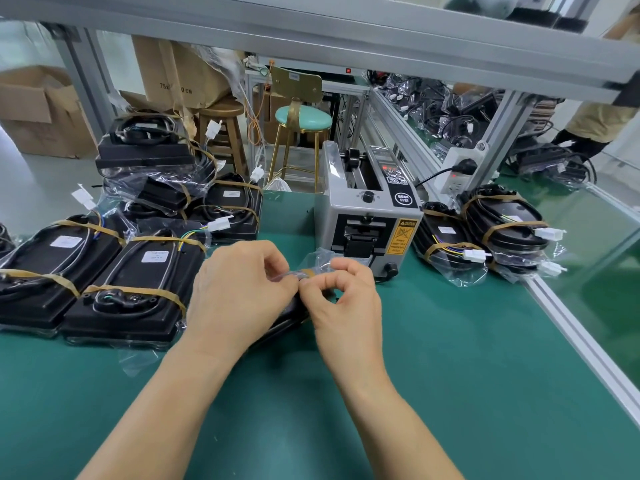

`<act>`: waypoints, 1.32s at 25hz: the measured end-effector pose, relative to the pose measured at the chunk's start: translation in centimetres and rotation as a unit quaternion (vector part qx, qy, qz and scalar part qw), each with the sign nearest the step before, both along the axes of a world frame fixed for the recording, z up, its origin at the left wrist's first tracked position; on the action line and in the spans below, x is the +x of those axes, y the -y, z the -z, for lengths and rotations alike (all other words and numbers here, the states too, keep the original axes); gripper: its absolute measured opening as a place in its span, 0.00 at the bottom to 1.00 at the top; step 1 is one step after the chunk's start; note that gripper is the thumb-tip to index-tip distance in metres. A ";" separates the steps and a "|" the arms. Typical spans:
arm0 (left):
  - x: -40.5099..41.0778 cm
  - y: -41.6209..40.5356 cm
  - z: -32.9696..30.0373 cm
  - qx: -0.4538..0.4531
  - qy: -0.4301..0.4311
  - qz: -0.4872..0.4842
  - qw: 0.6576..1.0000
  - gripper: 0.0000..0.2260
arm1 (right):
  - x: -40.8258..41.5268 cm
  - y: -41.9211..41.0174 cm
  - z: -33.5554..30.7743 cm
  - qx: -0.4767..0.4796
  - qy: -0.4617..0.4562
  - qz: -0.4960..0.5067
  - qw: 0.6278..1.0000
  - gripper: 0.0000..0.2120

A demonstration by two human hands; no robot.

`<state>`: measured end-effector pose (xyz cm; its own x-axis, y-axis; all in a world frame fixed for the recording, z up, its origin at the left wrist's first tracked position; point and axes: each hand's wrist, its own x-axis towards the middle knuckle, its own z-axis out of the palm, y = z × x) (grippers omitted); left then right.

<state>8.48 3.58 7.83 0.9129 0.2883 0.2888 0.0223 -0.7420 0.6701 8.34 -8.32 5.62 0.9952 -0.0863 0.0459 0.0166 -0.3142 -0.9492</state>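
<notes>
A black plastic unit in a clear bag [289, 318] lies on the green table mat [450, 358], mostly hidden under my hands. Over it, my left hand [239, 289] and my right hand [343, 299] meet, fingers curled, both pinching a strip of brown tape [313, 271] at the bag's top. The tape dispenser machine [367, 216] stands just behind my right hand.
Bagged black units bound with brown tape are stacked at the left [131, 282] and the right [498, 230]. A power strip [457, 171] hangs on the aluminium frame. Two stools [301, 123] and cardboard boxes [38, 109] stand beyond the table. The frame rail [581, 341] borders the mat's right edge.
</notes>
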 end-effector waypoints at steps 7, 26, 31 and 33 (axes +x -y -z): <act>-0.1 0.3 0.3 0.067 0.021 0.002 0.998 0.07 | 0.5 0.0 1.0 0.087 -0.013 0.011 0.996 0.09; 0.2 0.3 0.0 0.100 0.039 -0.017 0.994 0.08 | 2.8 1.1 1.5 0.015 -0.011 -0.082 0.996 0.22; -1.8 -1.4 -0.6 0.216 0.080 0.158 0.960 0.10 | 4.7 1.7 1.1 0.184 -0.114 -0.135 0.967 0.26; -2.7 -2.2 -0.4 0.300 0.049 0.159 0.939 0.25 | 5.1 1.6 0.9 0.169 -0.109 -0.156 0.967 0.25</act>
